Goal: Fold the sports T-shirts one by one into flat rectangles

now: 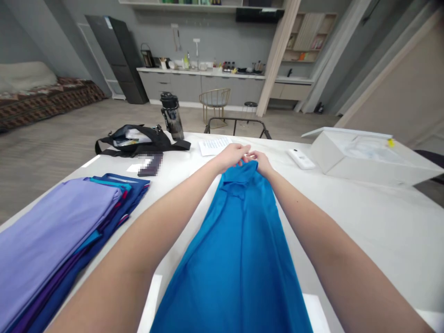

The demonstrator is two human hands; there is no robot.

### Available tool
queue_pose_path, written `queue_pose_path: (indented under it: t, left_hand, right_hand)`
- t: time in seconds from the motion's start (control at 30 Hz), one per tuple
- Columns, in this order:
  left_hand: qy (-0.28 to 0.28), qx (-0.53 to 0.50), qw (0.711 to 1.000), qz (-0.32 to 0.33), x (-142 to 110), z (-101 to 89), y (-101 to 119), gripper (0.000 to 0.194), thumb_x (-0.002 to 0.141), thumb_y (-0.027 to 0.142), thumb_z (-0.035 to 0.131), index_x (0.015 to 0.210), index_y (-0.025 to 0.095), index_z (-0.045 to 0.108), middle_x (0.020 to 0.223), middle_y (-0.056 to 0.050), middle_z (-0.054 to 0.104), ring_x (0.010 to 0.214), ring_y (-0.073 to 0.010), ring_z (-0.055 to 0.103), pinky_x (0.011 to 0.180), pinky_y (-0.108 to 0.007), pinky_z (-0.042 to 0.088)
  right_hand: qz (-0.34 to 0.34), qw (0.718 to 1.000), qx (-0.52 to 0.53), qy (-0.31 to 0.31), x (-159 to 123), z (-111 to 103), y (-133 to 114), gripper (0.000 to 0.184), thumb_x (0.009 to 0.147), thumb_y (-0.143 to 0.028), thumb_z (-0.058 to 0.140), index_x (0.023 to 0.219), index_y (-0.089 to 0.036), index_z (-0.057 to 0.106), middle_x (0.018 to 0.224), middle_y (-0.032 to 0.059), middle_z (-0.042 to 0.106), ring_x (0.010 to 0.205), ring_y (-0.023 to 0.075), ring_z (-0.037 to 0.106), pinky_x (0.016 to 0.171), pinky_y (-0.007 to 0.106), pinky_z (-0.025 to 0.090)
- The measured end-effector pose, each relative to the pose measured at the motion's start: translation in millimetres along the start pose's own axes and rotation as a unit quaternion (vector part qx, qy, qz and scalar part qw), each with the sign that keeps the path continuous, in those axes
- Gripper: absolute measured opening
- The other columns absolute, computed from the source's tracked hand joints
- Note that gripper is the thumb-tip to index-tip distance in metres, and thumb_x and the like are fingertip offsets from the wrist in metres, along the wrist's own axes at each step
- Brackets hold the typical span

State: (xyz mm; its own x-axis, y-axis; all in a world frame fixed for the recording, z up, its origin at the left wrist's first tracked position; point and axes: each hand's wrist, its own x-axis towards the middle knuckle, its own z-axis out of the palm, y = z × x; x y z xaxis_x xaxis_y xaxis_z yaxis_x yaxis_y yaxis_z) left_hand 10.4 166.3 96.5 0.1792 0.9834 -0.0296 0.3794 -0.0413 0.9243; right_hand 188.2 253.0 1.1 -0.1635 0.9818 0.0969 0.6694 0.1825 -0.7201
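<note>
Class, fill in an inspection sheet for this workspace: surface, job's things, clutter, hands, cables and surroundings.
Surface: white table
Job's things: blue garment, lengthwise between the arms; folded clothes, stacked at left
Clutter: black bag, dark bottle, printed sheet, white device, white box
Hands: left hand and right hand close together at the garment's far end; exact grip unclear
Cables: nothing seen
Surroundings: dark fridge, kitchen counter, gold-framed chair

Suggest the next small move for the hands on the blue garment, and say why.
I'd probably have the left hand and right hand smooth the far end of the blue garment: both are already at that end, and the fabric there looks bunched, while the rest runs lengthwise toward the camera.
</note>
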Motion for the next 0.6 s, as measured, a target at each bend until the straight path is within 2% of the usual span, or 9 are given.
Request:
queue_pose_path:
  t: [0.07,0.1,0.17,0.23,0.33,0.47,0.6]
  left_hand:
    - [0.041,0.121,0.992,-0.006,15,5.6,-22,0.031,0.1,0.043,0.048,0.102,0.018,0.066,0.087,-0.008,0.073,0.071,-0.0171,0.065,0.063,-0.026,0.047]
    - [0.061,0.205,0.977,-0.014,22,4.4,-36,0.027,0.099,0.037,0.05,0.107,0.018,0.067,0.093,-0.009,0.074,0.083,-0.0199,0.068,0.072,-0.028,0.05]
    - [0.047,0.348,0.936,-0.017,34,-1.0,-66,0.03,0.097,0.029,0.051,0.123,0.021,0.065,0.114,-0.011,0.072,0.107,-0.024,0.066,0.092,-0.032,0.05]
    - [0.026,0.39,0.92,-0.03,42,-5.7,-93,0.038,0.098,0.03,0.049,0.134,0.025,0.062,0.129,-0.014,0.065,0.12,-0.0288,0.062,0.101,-0.04,0.047]
    - [0.0,0.457,0.888,-0.056,53,-7.5,-118,0.044,0.1,0.043,0.042,0.139,0.031,0.057,0.139,-0.016,0.056,0.129,-0.0351,0.054,0.104,-0.051,0.044]
    - [0.003,0.485,0.873,-0.057,64,-6.2,-130,0.042,0.096,0.051,0.049,0.128,0.027,0.063,0.137,-0.017,0.054,0.133,-0.038,0.049,0.106,-0.055,0.04]
    - [0.042,0.456,0.887,-0.059,63,-6.6,-132,0.035,0.095,0.048,0.052,0.119,0.026,0.066,0.135,-0.016,0.054,0.131,-0.0364,0.049,0.106,-0.052,0.04]
  right_hand:
    - [0.066,0.998,-0.002,-0.008,-18,-21,26,0.026,0.09,-0.034,0.057,0.098,-0.015,0.073,0.082,0.0052,0.073,0.061,0.0145,0.058,0.06,0.026,0.045]
    - [0.084,0.996,0.0,-0.018,-28,-28,36,0.027,0.091,-0.036,0.056,0.094,-0.015,0.073,0.079,0.005,0.073,0.058,0.0142,0.057,0.057,0.026,0.045]
    - [0.079,0.996,-0.012,-0.036,-48,-34,47,0.033,0.094,-0.042,0.056,0.087,-0.016,0.074,0.076,0.0053,0.073,0.061,0.0155,0.06,0.059,0.026,0.045]
    - [0.059,0.995,-0.064,-0.047,-66,-33,47,0.038,0.094,-0.051,0.058,0.083,-0.018,0.074,0.083,0.0071,0.074,0.075,0.0188,0.065,0.066,0.026,0.046]
    - [0.045,0.982,-0.174,-0.055,-88,-27,37,0.04,0.091,-0.059,0.061,0.09,-0.021,0.073,0.097,0.0095,0.075,0.091,0.0246,0.068,0.073,0.029,0.047]
    - [0.059,0.969,-0.231,-0.059,-103,-20,26,0.037,0.091,-0.058,0.062,0.092,-0.022,0.07,0.101,0.0111,0.075,0.092,0.0281,0.069,0.072,0.033,0.048]
    - [0.057,0.971,-0.22,-0.072,-109,-18,25,0.025,0.093,-0.044,0.063,0.084,-0.022,0.069,0.095,0.0106,0.075,0.089,0.026,0.069,0.071,0.032,0.047]
